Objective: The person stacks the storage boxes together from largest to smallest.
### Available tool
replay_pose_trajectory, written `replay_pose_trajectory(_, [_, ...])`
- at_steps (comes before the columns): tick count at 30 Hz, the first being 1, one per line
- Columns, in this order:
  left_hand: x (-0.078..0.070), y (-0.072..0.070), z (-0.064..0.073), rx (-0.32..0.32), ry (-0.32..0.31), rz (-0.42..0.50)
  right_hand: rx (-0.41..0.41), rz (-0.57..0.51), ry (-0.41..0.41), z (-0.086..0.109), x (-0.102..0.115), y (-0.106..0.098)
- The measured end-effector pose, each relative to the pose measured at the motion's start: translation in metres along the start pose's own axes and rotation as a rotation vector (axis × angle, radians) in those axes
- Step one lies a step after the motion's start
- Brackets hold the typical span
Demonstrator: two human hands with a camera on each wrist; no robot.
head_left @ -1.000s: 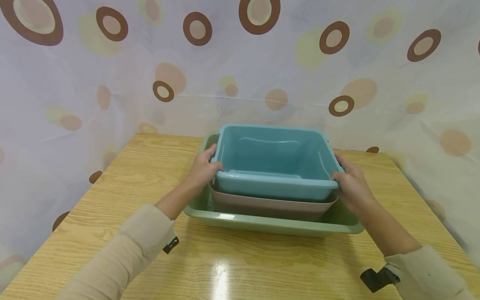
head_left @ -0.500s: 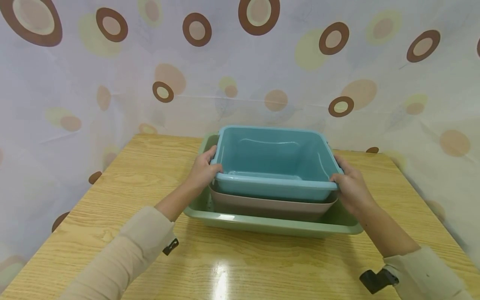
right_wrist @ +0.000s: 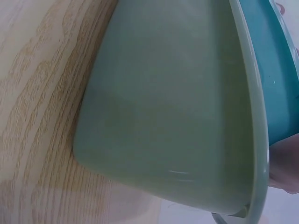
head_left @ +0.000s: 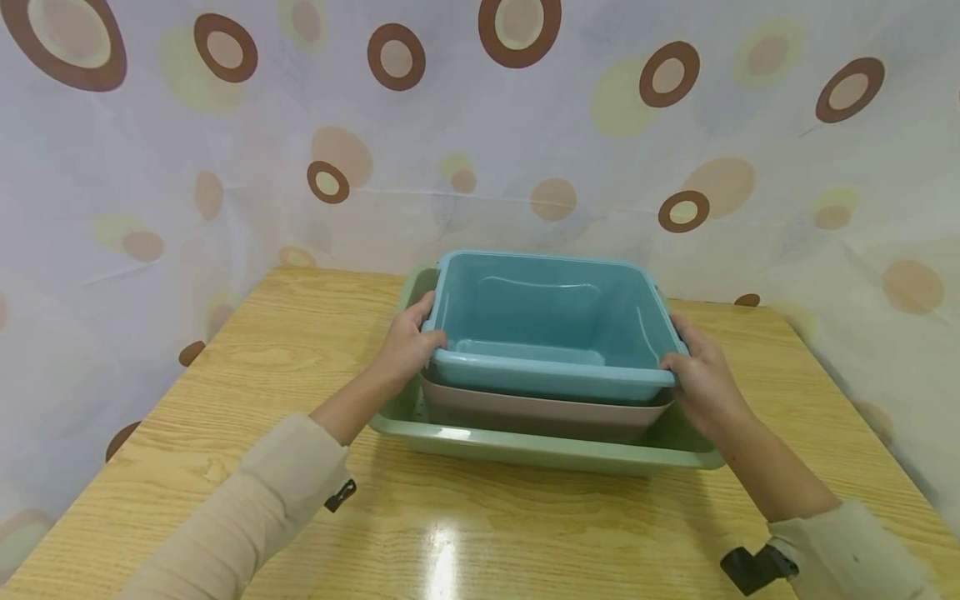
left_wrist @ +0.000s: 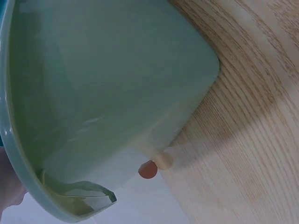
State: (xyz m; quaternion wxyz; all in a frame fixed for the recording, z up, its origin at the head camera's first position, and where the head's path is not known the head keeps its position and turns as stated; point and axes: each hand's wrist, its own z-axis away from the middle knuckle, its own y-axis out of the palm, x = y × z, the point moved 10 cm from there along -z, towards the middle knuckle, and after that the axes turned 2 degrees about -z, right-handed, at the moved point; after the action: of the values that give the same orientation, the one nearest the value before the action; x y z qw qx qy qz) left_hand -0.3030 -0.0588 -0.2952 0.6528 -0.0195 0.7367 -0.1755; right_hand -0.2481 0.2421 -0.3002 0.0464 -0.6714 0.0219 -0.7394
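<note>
A light-blue plastic basin (head_left: 540,312) sits tilted at the top of a nested stack, its inside facing me. My left hand (head_left: 405,343) grips its left rim near the front corner, thumb over the edge. On the opposite side my right hand (head_left: 705,379) holds the right rim the same way. Under the blue basin is a pinkish-brown basin (head_left: 540,415), mostly hidden. Both stand inside a larger green basin (head_left: 525,452), whose outer wall fills much of each wrist view. Only a sliver of the right hand shows at the edge of the right wrist view, beyond the green rim (right_wrist: 261,140).
The stack rests on a light wood-grain table (head_left: 247,367) toward its far side. Behind and beside the table hangs a pale curtain (head_left: 480,142) with brown and yellow oval spots. Dark buckled straps (head_left: 757,568) hang at the sleeve cuffs.
</note>
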Motion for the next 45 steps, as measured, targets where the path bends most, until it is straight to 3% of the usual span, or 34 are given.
replay_pose_trajectory(22, [-0.001, -0.002, 0.008, -0.02, 0.006, -0.014, -0.004, 0.011, -0.007, 0.003, -0.003, 0.002])
replay_pose_trajectory(37, [0.002, -0.003, 0.009, 0.015, 0.001, -0.012, 0.021, -0.038, 0.027, 0.004, -0.005, 0.0])
replay_pose_trajectory(43, [0.003, -0.011, 0.012, -0.044, 0.029, 0.085, -0.025, 0.0, 0.017, 0.004, -0.003, -0.012])
replay_pose_trajectory(45, [0.002, -0.016, 0.014, -0.07, 0.054, 0.078, -0.042, 0.002, 0.002, 0.004, -0.003, -0.017])
